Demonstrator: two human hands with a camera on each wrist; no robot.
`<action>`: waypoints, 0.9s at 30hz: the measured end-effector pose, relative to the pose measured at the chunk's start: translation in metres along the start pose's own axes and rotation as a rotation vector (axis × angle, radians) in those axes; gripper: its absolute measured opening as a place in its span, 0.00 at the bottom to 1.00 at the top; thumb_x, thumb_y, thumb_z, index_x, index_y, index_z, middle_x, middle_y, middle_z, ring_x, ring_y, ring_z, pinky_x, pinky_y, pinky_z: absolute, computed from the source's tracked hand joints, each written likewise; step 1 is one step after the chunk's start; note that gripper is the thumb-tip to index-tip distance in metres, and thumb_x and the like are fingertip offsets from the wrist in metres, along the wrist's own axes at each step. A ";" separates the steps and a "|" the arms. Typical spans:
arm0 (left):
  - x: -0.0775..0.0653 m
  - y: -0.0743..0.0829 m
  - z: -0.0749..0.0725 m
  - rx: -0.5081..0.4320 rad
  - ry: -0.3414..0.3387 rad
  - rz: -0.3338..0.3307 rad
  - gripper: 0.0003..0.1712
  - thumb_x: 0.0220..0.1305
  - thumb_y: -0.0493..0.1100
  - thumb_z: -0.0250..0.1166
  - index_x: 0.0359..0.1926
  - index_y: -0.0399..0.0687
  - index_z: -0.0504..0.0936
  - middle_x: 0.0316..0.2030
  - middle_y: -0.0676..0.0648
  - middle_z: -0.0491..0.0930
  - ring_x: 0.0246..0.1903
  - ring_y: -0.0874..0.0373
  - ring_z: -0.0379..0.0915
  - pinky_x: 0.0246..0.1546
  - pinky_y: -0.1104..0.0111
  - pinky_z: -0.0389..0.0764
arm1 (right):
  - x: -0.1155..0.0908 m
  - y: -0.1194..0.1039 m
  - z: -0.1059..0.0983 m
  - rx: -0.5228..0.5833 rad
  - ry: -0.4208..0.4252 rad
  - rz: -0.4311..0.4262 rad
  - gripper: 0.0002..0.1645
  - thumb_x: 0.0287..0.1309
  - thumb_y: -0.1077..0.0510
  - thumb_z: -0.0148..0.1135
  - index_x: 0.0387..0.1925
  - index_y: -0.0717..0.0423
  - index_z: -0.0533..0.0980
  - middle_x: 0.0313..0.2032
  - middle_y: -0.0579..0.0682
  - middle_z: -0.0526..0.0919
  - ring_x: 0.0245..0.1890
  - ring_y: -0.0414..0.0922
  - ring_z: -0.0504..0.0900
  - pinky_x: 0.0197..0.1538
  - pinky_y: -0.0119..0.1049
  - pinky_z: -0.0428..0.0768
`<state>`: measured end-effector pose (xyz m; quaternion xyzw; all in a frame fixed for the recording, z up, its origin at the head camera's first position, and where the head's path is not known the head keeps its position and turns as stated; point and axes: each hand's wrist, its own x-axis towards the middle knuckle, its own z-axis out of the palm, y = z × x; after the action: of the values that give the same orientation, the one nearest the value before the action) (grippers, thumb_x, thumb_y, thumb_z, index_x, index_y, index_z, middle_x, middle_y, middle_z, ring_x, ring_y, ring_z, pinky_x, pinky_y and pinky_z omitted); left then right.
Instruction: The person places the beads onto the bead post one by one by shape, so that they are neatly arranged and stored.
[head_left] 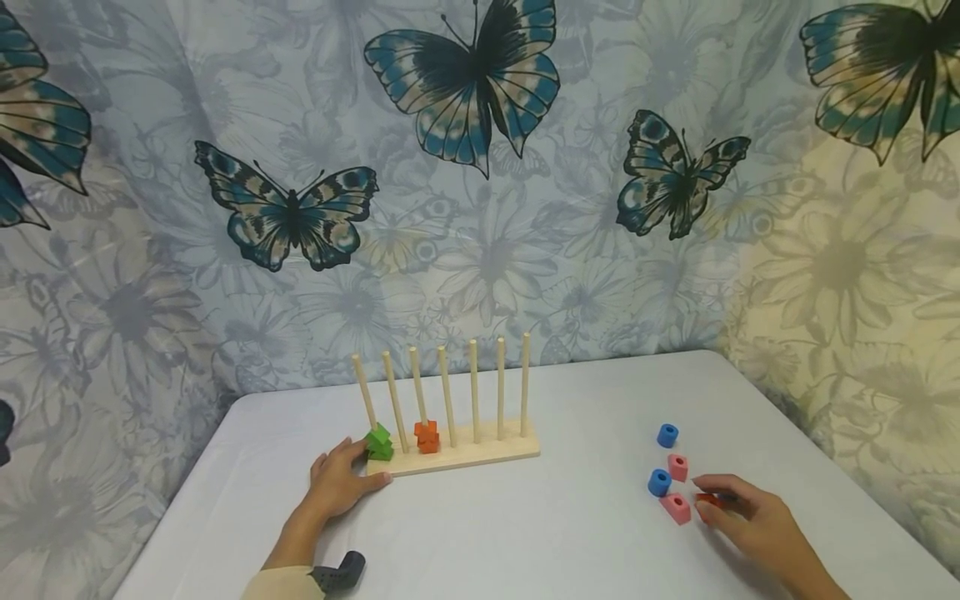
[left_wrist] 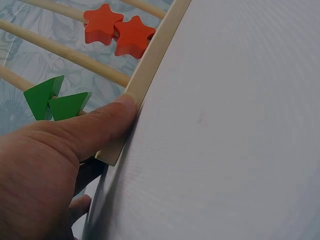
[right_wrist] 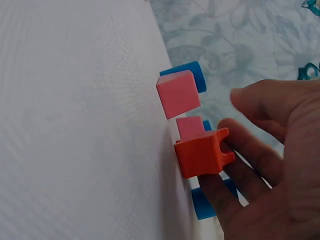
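Note:
My left hand (head_left: 337, 483) holds the left end of a wooden peg stand (head_left: 480, 454), its thumb on the front edge of the base. Two green triangular blocks (left_wrist: 70, 105) are on the stand's first peg, near that hand. Two orange-red star blocks (head_left: 427, 437) sit low on the third peg. At the right, my right hand (head_left: 757, 525) is around a red star block (right_wrist: 202, 154); fingers touch it while the thumb stands apart from it. Beside this hand lie pink blocks (head_left: 678, 467) and blue cylinders (head_left: 667, 435), each with a hole.
A white cloth covers the table (head_left: 525, 533). Behind it hangs a butterfly-patterned curtain (head_left: 487, 250). The stand's other pegs (head_left: 474, 392) rise bare from the base. On the left wrist is a dark strapped device (head_left: 341, 573).

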<state>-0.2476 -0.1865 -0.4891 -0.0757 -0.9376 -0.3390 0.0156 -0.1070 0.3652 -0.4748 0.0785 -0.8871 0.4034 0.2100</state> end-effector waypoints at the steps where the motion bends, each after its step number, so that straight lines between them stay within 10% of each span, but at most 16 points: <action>1: 0.000 0.000 0.000 -0.001 -0.001 -0.001 0.46 0.49 0.54 0.76 0.63 0.33 0.71 0.62 0.32 0.69 0.68 0.36 0.49 0.65 0.42 0.36 | 0.000 0.000 0.001 -0.019 0.002 0.001 0.16 0.51 0.69 0.71 0.43 0.63 0.80 0.37 0.54 0.84 0.38 0.32 0.80 0.40 0.18 0.75; 19: 0.000 0.001 0.000 -0.002 0.003 -0.003 0.45 0.49 0.53 0.76 0.63 0.34 0.71 0.62 0.33 0.69 0.68 0.36 0.49 0.65 0.42 0.35 | 0.000 0.001 0.007 -0.299 0.014 0.036 0.19 0.42 0.70 0.75 0.39 0.54 0.82 0.38 0.47 0.84 0.38 0.34 0.79 0.37 0.15 0.74; 27: 0.001 -0.001 0.001 0.005 0.000 -0.015 0.46 0.48 0.55 0.76 0.63 0.34 0.71 0.62 0.33 0.68 0.68 0.36 0.50 0.65 0.42 0.35 | 0.001 -0.005 -0.001 -0.386 -0.124 0.172 0.23 0.48 0.62 0.73 0.49 0.61 0.80 0.35 0.48 0.83 0.33 0.45 0.81 0.34 0.36 0.82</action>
<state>-0.2484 -0.1868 -0.4908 -0.0688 -0.9391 -0.3365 0.0131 -0.1065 0.3624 -0.4705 -0.0142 -0.9625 0.2369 0.1311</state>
